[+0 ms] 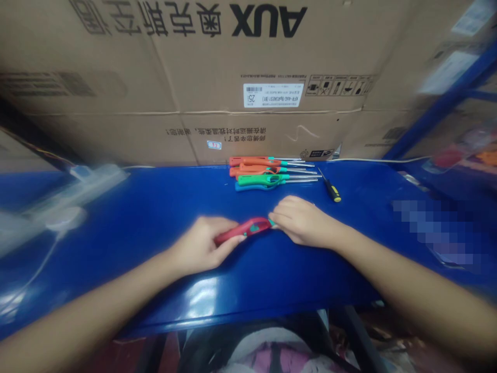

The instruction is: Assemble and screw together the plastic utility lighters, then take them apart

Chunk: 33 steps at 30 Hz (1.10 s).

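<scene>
A red long-nosed lighter [252,227] with teal parts lies level between my two hands, above the blue tabletop. My left hand [202,243] is closed round its handle end, the thumb along the near side. At the other end, the fingers of my right hand [297,220] wrap the nozzle and hide most of it. Beyond my hands several more lighters lie in a pile: orange lighters [256,167], a green lighter [258,180] and a blue lighter [252,187], their metal nozzles pointing right. A black and yellow screwdriver [332,190] rests just right of those nozzles.
An upside-down printed cardboard box [155,93] stands like a wall behind the blue table [155,207]. At left is a white power strip [89,189] with a plugged-in cord [42,264]. A blue metal post [438,103] rises at right, near a blurred-out object [435,233].
</scene>
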Tool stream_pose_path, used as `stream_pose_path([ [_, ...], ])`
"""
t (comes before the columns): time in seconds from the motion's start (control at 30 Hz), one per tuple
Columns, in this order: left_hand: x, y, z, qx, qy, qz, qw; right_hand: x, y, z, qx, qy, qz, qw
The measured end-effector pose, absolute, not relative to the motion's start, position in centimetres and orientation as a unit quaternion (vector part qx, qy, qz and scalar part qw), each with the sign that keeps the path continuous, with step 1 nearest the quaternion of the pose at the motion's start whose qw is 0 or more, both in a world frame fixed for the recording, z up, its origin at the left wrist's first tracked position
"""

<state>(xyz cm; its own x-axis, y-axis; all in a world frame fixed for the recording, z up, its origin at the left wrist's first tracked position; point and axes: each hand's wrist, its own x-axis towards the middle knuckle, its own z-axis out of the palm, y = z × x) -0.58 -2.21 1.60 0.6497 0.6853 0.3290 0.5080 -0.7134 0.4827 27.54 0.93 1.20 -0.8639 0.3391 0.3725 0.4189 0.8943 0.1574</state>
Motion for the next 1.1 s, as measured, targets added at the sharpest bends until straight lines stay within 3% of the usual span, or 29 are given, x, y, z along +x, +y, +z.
stream_pose_path([
  [0.2,-0.9,-2.1,1.5,0.922,0.303,0.225,0.082,27.5,1.0,1.4,-0.220,-0.952,-0.107,0.184],
  [0.47,-1.0,-1.4,2.9,0.901,0.321,0.275,0.097,28.2,0.4,4.1,-0.279,-0.926,-0.094,0.235],
  [1.1,-1.1,0.3,0.5,0.891,0.353,0.234,0.161,30.1,1.8,3.7,-0.410,-0.906,0.097,0.039],
])
